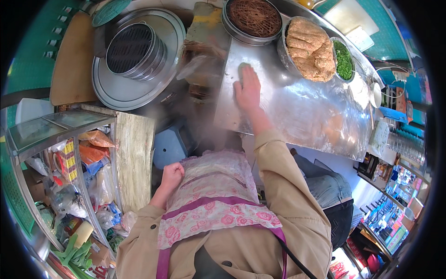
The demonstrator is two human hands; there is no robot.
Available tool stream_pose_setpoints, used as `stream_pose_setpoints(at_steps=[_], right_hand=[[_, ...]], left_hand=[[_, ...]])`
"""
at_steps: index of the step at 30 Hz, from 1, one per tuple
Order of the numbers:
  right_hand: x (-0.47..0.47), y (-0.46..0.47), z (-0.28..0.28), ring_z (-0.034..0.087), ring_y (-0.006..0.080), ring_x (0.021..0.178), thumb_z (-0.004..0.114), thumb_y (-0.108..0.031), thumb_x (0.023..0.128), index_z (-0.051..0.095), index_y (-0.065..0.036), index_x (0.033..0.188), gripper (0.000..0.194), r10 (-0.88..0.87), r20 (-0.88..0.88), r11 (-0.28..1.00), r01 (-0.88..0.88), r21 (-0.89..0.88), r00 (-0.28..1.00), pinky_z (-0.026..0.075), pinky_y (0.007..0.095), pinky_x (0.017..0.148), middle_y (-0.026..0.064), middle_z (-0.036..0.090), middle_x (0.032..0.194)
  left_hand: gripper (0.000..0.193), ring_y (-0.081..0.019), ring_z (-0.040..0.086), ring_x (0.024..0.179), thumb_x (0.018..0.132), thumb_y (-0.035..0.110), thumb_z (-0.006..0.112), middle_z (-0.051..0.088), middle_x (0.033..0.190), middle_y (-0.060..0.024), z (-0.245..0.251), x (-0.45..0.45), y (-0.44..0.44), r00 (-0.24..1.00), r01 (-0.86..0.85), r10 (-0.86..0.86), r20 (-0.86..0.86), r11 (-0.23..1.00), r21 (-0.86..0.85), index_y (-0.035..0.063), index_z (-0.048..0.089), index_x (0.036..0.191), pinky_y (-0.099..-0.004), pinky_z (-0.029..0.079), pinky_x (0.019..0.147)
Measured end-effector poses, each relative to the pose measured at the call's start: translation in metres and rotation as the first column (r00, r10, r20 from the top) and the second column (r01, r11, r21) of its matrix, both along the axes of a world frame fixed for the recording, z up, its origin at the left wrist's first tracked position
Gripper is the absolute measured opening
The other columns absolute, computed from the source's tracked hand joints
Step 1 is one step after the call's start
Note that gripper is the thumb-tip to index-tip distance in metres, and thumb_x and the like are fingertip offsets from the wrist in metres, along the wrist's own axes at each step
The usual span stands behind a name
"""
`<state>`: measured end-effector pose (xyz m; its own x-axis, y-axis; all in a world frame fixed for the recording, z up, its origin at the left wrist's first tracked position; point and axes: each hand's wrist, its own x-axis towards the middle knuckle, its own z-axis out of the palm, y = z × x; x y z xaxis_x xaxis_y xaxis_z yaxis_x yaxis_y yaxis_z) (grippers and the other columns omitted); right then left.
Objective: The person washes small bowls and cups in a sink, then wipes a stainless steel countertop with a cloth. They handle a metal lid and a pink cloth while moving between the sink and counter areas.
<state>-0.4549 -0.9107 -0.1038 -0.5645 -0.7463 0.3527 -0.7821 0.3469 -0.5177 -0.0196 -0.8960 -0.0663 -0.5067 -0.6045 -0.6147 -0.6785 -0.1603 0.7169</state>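
Observation:
My right hand [248, 89] lies flat over a small greenish pad or cloth [241, 66] on the stainless steel worktop [264, 118]. Most of the pad is hidden under my fingers, so its kind is unclear. At the worktop's far side stands a metal bowl [285, 55] heaped with a light-brown minced filling [308, 48]. Beside it is a smaller bowl of chopped green herbs [343, 61]. My left hand [173, 176] is curled into a loose fist next to my floral apron [216, 209], with nothing visible in it.
A steamer basket with a brown fibrous liner [256, 15] stands at the worktop's back. On the left, stacked steamers [134, 50] rest on a wide metal tray [170, 38]. A glass-topped shelf unit [62, 129] holds bags. Another person's jeans-clad leg [324, 181] is close on the right.

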Motion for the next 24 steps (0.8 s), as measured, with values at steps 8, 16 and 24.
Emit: stream_pose_setpoints(at_steps=[8,16,24], right_hand=[[0.0,-0.02,-0.005,0.066,0.0337,0.102,0.063,-0.012,0.09,0.069,-0.003,0.109,0.022,-0.152,0.586,0.952,0.276,-0.128,0.796,0.051,0.039,0.093,0.0143,0.069,0.113],[-0.021,-0.052,0.007,0.048,0.0382,0.131,0.059,-0.013,0.089,0.055,-0.002,0.132,0.045,0.213,-0.068,0.976,-0.209,0.061,0.975,0.034,0.0502,0.112,0.0175,0.055,0.138],[0.045,0.044,0.008,0.055,0.0312,0.125,0.061,-0.005,0.087,0.064,-0.002,0.119,0.033,0.347,0.133,0.934,-0.356,0.044,0.928,0.043,0.0414,0.107,0.0151,0.062,0.129]], left_hand=[[0.023,-0.0145,0.061,0.058,0.075,-0.005,0.043,0.063,0.06,-0.0079,0.001,-0.006,0.003,0.993,-0.082,0.079,-0.091,0.996,-0.029,0.0014,0.063,0.066,-0.0291,0.048,0.056],[0.023,-0.0138,0.06,0.058,0.075,-0.005,0.043,0.064,0.061,-0.0079,0.002,-0.015,0.0,0.994,-0.081,0.083,-0.068,0.996,0.025,0.0017,0.063,0.066,-0.0286,0.048,0.057],[0.022,-0.0109,0.057,0.058,0.075,-0.008,0.043,0.063,0.061,-0.0055,0.009,-0.037,-0.008,0.993,0.057,-0.058,-0.104,0.998,-0.014,0.0012,0.062,0.067,-0.026,0.045,0.055]])
